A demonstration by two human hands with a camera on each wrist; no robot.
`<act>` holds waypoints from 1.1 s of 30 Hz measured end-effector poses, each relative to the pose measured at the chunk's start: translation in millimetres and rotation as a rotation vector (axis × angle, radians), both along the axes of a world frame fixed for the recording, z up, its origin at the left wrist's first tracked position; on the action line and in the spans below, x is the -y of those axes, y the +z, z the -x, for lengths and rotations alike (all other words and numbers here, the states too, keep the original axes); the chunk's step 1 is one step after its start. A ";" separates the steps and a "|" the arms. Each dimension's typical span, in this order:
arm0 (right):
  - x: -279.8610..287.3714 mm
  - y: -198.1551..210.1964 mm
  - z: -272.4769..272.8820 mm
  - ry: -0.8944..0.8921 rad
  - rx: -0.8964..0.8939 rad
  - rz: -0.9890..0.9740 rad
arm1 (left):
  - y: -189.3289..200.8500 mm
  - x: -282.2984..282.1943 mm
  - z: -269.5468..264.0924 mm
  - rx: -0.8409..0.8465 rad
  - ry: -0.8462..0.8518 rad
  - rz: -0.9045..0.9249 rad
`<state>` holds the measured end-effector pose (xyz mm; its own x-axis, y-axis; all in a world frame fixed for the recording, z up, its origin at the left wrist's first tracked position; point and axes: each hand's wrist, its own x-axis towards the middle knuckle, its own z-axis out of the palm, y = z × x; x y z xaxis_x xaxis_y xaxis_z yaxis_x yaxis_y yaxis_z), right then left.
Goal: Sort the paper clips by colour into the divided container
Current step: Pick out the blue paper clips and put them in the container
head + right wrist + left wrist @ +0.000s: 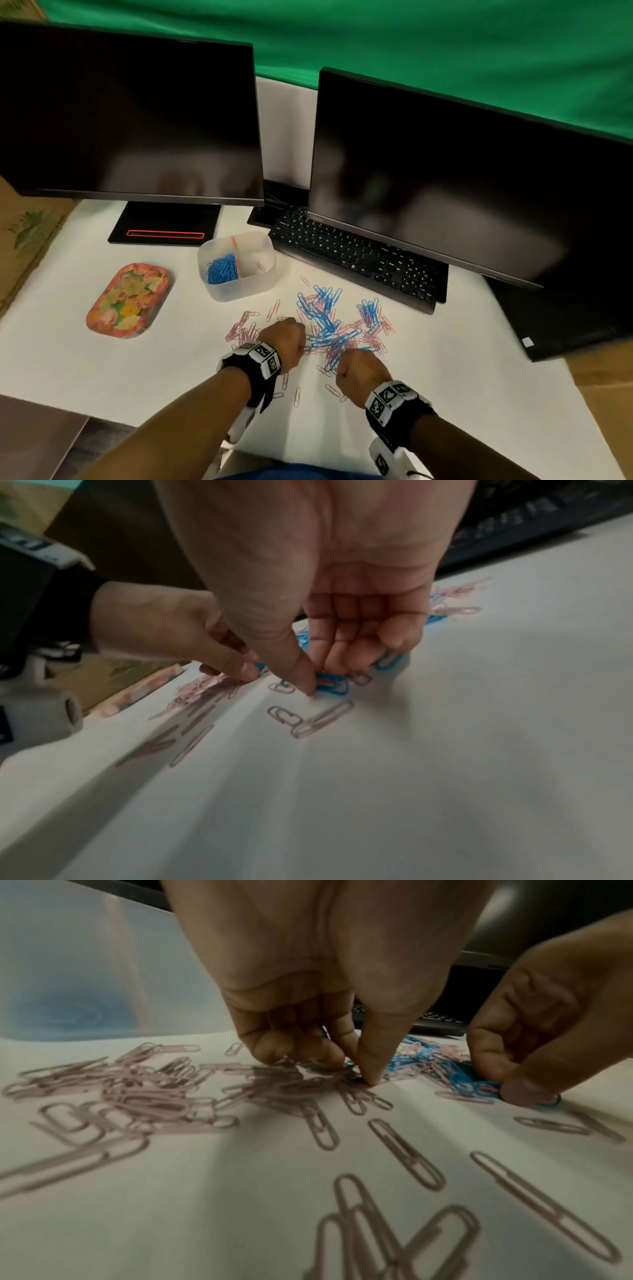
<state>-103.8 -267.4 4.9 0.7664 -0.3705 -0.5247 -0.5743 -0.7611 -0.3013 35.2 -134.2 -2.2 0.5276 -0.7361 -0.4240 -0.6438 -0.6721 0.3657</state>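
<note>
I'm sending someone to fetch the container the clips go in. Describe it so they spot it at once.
Start at the black keyboard below the two monitors. Just left of its near end, on the white table, stands a translucent plastic container. Unlike the flat floral tray further left, it is deep, with an orange divider and blue paper clips in its left half.

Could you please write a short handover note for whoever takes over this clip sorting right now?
Left hand: down on the table, fingers curled, pinching at clips at the pile's left edge; which clip cannot be told.
Right hand: at the pile's near edge, fingers curled on blue clips.
Container: behind the pile, in front of the keyboard. Its left compartment holds a heap of blue clips; the right one holds a single pink clip.
Done: part of the blue.
Left: the mixed pile and nearly all the pink clips, scattered left of the pile and near the wrists.
</note>
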 end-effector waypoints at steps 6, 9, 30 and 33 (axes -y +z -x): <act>10.6 0.1 1.8 -0.117 0.137 -0.227 | 3.3 -6.4 -2.8 -0.065 0.126 0.127; 24.5 3.8 6.8 -0.228 0.210 -0.330 | 2.8 -9.5 -4.2 -0.157 0.261 0.231; 47.9 20.5 0.0 -0.727 0.291 -1.091 | 5.2 -1.6 -11.8 -0.960 0.820 0.603; 50.8 19.2 -1.9 -0.828 0.288 -1.048 | 12.5 2.7 -10.5 -1.061 0.893 0.616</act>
